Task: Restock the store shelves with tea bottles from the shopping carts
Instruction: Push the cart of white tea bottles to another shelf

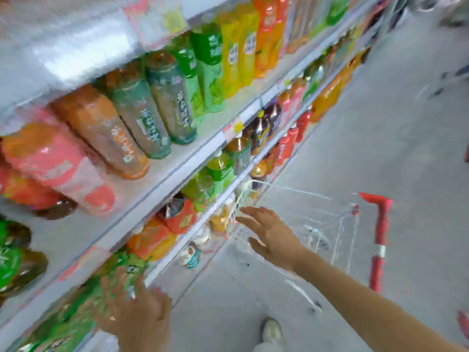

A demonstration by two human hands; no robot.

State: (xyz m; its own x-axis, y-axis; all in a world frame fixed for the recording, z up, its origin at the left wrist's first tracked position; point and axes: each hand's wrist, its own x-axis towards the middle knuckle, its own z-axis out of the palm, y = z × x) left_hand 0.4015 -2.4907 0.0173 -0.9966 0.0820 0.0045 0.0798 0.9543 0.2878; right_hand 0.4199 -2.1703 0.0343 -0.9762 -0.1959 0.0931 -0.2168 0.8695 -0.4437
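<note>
The frame is blurred by motion. My left hand (pixel 138 307) is at the lower shelf on the left, its fingers against a green tea bottle (pixel 127 270) there; whether it grips the bottle is unclear. My right hand (pixel 270 235) reaches out over the wire shopping cart (pixel 330 224) with fingers spread and holds nothing. The cart, with its red handle (pixel 379 240), stands beside the shelves. Bottles inside the cart are not discernible.
White shelves (pixel 177 163) run along the left, packed with orange, green, yellow, pink and red drink bottles. Grey floor (pixel 380 123) stretches to the right. My shoe (pixel 271 331) shows at the bottom. More goods appear blurred at the far top right.
</note>
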